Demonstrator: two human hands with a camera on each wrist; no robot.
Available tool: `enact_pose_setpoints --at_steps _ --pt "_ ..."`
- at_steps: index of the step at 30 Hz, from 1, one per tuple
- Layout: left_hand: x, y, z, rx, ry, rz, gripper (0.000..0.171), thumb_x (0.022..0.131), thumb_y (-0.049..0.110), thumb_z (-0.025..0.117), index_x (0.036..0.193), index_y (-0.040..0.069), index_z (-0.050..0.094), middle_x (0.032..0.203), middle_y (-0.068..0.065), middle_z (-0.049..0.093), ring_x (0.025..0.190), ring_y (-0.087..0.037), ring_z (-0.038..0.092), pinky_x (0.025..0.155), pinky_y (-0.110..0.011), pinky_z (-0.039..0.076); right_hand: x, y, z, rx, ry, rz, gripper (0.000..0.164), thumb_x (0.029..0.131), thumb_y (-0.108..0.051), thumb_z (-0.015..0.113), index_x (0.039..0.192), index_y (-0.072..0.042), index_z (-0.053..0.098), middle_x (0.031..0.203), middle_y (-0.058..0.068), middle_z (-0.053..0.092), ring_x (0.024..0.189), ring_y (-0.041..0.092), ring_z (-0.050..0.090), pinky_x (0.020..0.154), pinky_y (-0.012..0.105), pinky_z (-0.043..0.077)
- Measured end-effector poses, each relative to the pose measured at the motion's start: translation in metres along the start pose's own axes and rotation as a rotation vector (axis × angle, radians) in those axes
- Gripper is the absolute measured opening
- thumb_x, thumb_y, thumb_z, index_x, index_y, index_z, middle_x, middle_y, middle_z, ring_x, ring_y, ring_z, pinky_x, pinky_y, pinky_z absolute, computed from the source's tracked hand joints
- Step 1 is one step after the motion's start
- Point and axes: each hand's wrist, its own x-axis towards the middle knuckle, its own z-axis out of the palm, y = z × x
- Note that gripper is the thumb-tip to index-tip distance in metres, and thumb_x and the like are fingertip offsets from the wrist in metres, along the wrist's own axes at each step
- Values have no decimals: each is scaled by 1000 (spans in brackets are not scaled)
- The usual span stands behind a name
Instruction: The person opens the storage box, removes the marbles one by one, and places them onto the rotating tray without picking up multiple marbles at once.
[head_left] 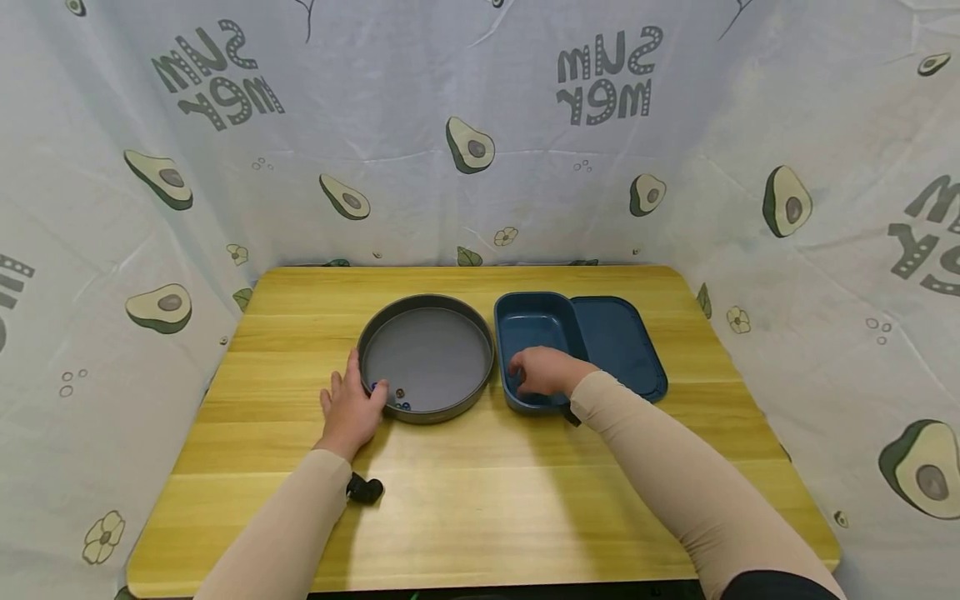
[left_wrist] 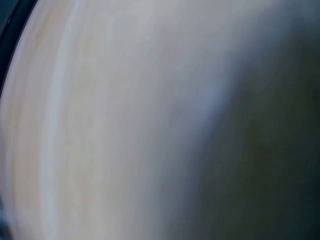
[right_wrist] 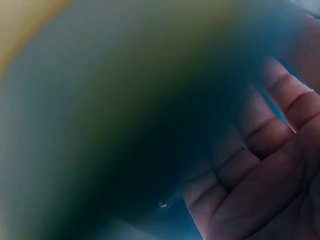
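Note:
A round grey pan [head_left: 431,350] stands on the table. Several small, dark and blue, bead-like pieces [head_left: 400,392] lie inside it near the front left rim. My left hand [head_left: 351,412] rests against the pan's left side, fingers spread and fairly straight along the outside, thumb at the rim. To the right, my right hand [head_left: 549,372] reaches down into a deep blue rectangular container [head_left: 540,312], its fingers bent downward. In the right wrist view the palm [right_wrist: 270,185] shows, but blur covers the fingertips; whether they hold anything is hidden.
A flat blue lid [head_left: 618,346] lies right against the container. The wooden table [head_left: 465,517] has rounded corners, and a printed cloth [head_left: 390,100] hangs behind it and at both sides. The left wrist view is mostly blurred pale surface.

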Motion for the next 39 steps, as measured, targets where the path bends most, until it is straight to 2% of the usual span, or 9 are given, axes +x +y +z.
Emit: enact_pose_setpoints --at_steps 7,11,18,23,39 --pt "4 -5 3 -3 2 4 86 107 49 46 171 26 -7 177 -19 11 163 -48 0 127 -68 -12 1 0 17 -50 12 -8 22 97 -8 71 118 -11 75 113 7 76 103 22 69 94 42 59" --pt "5 -6 3 -4 7 7 88 106 50 47 171 25 -6 177 -19 11 163 -49 0 127 -69 -11 0 0 21 -59 24 -27 20 96 -5 70 115 -11 75 112 6 76 101 22 69 94 42 59" --pt "4 -6 3 8 3 5 87 106 49 47 171 24 -6 177 -19 11 162 -51 0 126 -70 -11 3 1 24 -87 34 -62 12 97 -3 67 98 -14 74 95 1 73 85 16 63 83 35 57" --pt "4 -6 3 7 9 7 87 107 49 47 171 24 -6 177 -18 12 163 -50 0 127 -69 -11 7 2 27 -92 34 -77 16 97 -4 67 87 -16 70 82 -3 65 75 14 54 74 31 50" --pt "4 -5 5 4 13 0 86 107 49 47 172 24 -4 177 -18 11 163 -50 0 127 -69 -10 6 0 26 -89 38 -86 19 96 -3 67 82 -16 68 78 -3 61 72 13 50 70 28 46"
